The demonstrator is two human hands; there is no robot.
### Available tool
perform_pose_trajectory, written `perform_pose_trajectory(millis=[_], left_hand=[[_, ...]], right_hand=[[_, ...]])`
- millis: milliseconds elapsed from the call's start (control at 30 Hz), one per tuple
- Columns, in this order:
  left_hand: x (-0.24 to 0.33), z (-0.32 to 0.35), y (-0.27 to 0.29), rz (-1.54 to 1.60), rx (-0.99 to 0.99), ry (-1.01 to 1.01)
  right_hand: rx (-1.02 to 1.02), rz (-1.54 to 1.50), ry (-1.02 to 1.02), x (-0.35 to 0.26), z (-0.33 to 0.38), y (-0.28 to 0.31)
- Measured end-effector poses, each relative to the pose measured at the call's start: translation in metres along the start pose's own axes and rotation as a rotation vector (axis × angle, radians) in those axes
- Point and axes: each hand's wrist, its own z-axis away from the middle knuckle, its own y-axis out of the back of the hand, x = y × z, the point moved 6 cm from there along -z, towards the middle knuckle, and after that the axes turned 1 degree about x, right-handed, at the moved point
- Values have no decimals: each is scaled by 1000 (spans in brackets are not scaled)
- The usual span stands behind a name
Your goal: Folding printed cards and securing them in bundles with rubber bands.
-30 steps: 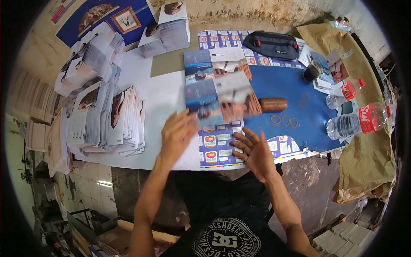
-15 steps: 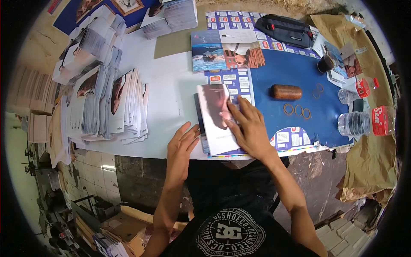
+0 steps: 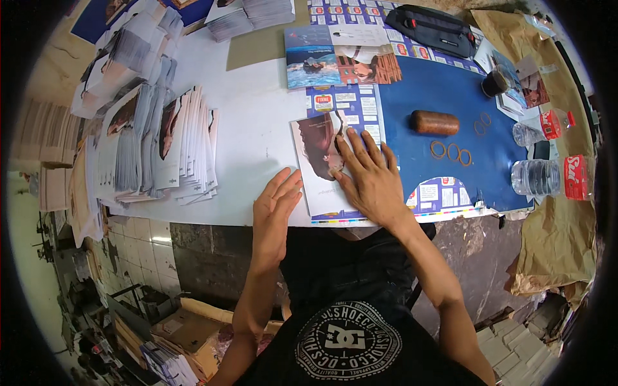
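Note:
A folded white leaflet (image 3: 317,188) with a dark brownish picture lies at the near edge of the table, partly under my right hand. My right hand (image 3: 372,181) rests flat on its right side, fingers spread and pointing away from me. Left of the leaflet, my left hand (image 3: 275,209) is held at the table edge, fingers extended, with nothing in it. Beyond the leaflet lies a pile of unfolded printed sheets (image 3: 314,64) with a blue swimming picture and a reddish one.
Rows of folded leaflets (image 3: 177,151) stand on the left, with taller stacks (image 3: 129,61) behind. To the right are a brown wooden cylinder (image 3: 435,122), rubber bands (image 3: 454,152), a dark cup (image 3: 494,83) and water bottles (image 3: 536,177). A black pouch (image 3: 432,30) lies at the far side.
The leaflet now lies flatter and looks wider, and my right hand has spread farther across its right side. My left hand stays beside it. The whole view has shifted slightly.

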Motion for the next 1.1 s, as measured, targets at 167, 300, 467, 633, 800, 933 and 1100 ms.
perform_pose_trajectory(millis=[167, 300, 467, 633, 800, 933, 1100], left_hand=[[1, 0, -1, -40, -17, -40], [-9, -7, 5, -88, -1, -60], [18, -10, -25, -1038, -74, -917], [-6, -20, -24, -1314, -177, -902], [-6, -20, -24, -1316, -156, -902], [-3, -20, -30, -1288, -171, -916], [-6, -21, -21, -1291, -168, -881]], right_hand=[[8, 18, 2, 0, 1, -1], [0, 28, 1, 0, 0, -2], [0, 40, 4, 0, 1, -2], [-2, 44, -4, 1, 1, -4], [120, -43, -92, 20, 0, 30], [282, 299, -349, 104, -13, 66], [182, 96, -237, 112, -19, 53]])
